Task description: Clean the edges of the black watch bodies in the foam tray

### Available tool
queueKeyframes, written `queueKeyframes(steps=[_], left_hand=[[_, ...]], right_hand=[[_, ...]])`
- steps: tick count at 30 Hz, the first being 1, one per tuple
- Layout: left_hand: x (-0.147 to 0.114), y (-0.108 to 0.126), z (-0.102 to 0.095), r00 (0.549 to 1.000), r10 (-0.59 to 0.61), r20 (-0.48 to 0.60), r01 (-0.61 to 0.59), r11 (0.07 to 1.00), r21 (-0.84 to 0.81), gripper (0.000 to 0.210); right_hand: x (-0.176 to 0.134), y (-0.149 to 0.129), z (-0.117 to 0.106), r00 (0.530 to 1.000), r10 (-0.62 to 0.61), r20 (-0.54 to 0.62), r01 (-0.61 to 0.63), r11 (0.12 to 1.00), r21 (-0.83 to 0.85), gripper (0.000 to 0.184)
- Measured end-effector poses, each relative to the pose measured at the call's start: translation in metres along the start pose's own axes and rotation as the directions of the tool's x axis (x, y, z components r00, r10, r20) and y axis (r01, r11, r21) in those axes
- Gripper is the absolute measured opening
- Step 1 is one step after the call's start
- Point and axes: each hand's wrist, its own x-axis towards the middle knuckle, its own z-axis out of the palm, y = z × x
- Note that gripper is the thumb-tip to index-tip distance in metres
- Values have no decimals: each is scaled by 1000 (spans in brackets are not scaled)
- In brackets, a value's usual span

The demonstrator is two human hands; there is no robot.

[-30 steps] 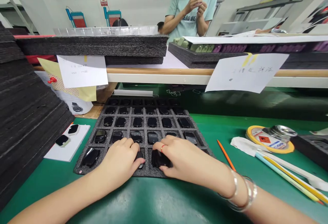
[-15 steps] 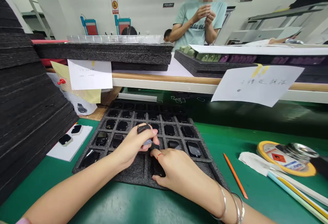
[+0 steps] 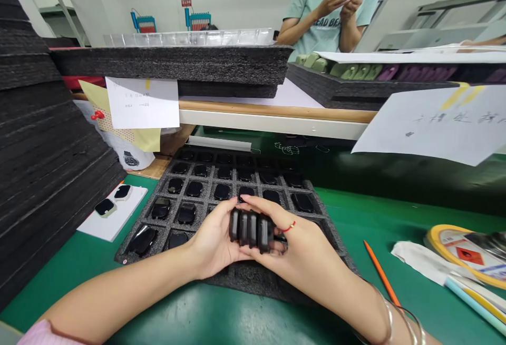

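Observation:
Between my two hands, over the near part of a black foam tray point(image 3: 134, 239), is a row of several black smartwatch bodies point(image 3: 250, 230), standing on edge side by side. My left hand point(image 3: 215, 237) cups the row from the left, fingers closed round it. From the right, my right hand point(image 3: 290, 229) wraps its fingers over the top and its thumb below. Dark-screened smartwatch bodies, such as one smartwatch point(image 3: 143, 239) at the near left corner, lie in the tray's compartments. Both hands hide the tray's near middle.
Tall black foam sheets point(image 3: 47, 166) are stacked at the left, beside a white board point(image 3: 113, 224) with two watches. An orange stick point(image 3: 381, 271), a yellow-rimmed roll point(image 3: 443, 234) and a blue tube point(image 3: 470, 303) lie right. A shelf point(image 3: 276, 121) crosses above; a person point(image 3: 328, 18) stands beyond.
My hands have come together and now hold several watch bodies in a row; before, the right was at a compartment and the left held dark pieces. The view has shifted slightly.

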Motion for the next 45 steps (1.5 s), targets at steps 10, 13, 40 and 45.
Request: queueKeyframes(steps=[10, 13, 40, 45], left_hand=[[-20, -7, 12, 968, 241, -76, -213, 939, 270, 68], [-23, -5, 13, 969, 231, -93, -193, 933, 305, 67], [-16, -8, 8, 974, 217, 68, -223, 853, 471, 52], [-16, -3, 12, 966, 250, 66, -250, 838, 486, 39]], right_hand=[[2, 0, 4, 987, -67, -148, 111, 946, 306, 87], [3, -2, 1, 978, -101, -182, 153, 941, 301, 86], [4, 10, 7, 971, -197, -139, 238, 876, 420, 98], [3, 11, 9, 963, -238, -128, 269, 896, 353, 103]])
